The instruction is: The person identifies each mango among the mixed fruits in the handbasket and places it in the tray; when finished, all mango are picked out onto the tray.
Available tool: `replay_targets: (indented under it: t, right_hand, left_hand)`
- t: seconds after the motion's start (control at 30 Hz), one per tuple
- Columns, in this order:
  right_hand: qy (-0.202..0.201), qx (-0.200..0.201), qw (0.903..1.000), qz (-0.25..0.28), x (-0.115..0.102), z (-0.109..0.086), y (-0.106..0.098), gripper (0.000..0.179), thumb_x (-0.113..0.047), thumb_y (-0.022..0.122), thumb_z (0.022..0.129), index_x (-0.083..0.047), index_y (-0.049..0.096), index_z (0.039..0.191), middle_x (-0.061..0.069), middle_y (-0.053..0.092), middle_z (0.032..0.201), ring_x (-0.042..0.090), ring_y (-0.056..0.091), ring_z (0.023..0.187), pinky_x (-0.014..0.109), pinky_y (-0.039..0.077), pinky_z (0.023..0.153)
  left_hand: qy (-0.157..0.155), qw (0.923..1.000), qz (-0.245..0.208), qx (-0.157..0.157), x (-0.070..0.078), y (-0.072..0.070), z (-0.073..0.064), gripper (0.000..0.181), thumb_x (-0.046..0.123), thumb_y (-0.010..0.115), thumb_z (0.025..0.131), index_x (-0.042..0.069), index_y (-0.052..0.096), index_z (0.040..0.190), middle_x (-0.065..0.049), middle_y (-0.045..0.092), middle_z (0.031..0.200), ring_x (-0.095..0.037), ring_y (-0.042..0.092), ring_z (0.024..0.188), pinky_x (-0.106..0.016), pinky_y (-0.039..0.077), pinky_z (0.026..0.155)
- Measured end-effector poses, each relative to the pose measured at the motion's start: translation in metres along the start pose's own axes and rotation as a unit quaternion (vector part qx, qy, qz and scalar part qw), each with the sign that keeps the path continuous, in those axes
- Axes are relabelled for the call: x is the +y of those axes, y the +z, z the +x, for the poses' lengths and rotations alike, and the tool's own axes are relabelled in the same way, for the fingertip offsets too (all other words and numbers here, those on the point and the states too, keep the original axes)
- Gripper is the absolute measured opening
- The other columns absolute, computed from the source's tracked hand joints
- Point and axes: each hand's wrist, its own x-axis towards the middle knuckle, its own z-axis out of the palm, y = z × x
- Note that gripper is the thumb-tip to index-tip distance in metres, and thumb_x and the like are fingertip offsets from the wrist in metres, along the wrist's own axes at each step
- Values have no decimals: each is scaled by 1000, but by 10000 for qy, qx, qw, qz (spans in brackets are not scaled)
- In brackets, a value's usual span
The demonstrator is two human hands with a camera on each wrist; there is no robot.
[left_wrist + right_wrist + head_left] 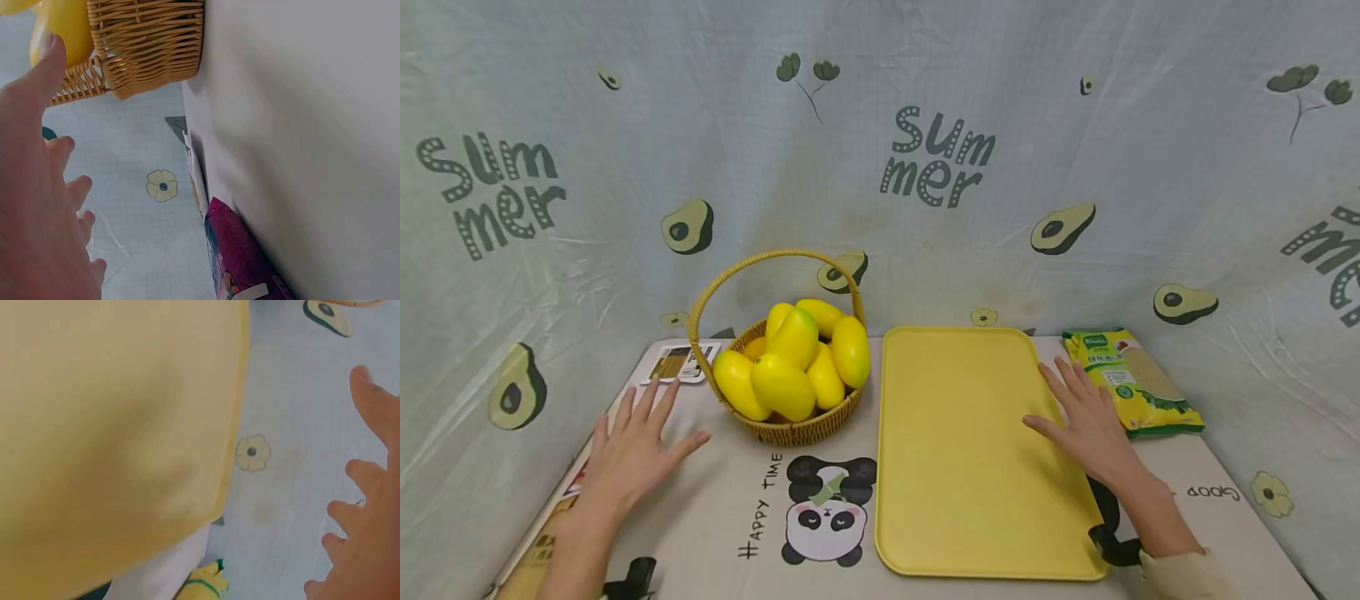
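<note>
A wicker basket [790,433] with a tall arched handle is heaped with yellow mangoes [782,387], some tinged green. To its left my left hand [632,454] hovers over the table with fingers spread, holding nothing. In the left wrist view that hand's thumb overlaps a mango [69,31] and the basket [150,47] stands beyond. My right hand [1086,421], also spread and holding nothing, is above the right edge of a yellow rectangular tray [962,450]. Its shadow falls on the tray [125,394] in the right wrist view. Just right of that hand lies a green-and-yellow Knorr packet [1138,383].
A white-edged flat pack [677,363] lies behind the left hand. A purple packet [244,256] shows in the left wrist view at the table's left side. A curtain [925,250] printed with avocados surrounds the table on the back and sides. A panda print [826,521] marks the tablecloth.
</note>
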Motion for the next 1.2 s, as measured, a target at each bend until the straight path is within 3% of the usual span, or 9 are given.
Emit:
replay_targets:
  t: [0.47,0.77,0.97,1.2]
  right_hand:
    - [-244,-283,9977,569,-46,40,24,87,-55,65,90,-20,25,159,16,19,166,44,13,152,72,8,115]
    - [-519,-360,9920,1089,-87,58,51,87,-55,66,90,-23,24,159,10,21,166,39,19,153,67,11,118]
    - [-376,-679,9865,1443,-117,69,61,85,-54,66,90,-29,23,159,3,17,167,34,20,153,63,17,120]
    - [-316,-671,9819,1743,-153,80,78,81,-51,66,91,-37,23,158,-2,17,167,31,24,153,62,26,118]
  left_hand:
    - [131,9972,-584,450,15,-14,10,93,62,55,93,24,6,161,-17,4,167,-46,-3,153,-75,-1,113]
    - [243,9906,-1260,465,24,-20,18,88,55,54,97,21,5,161,-14,1,168,-38,-6,155,-71,-6,116]
    - [297,9805,-1849,597,30,-26,25,88,51,56,97,25,1,161,-9,1,169,-37,-3,156,-71,0,117]
    - [300,9620,-2655,570,44,-35,33,79,46,54,100,44,-1,157,-2,1,169,-43,8,154,-81,9,107]
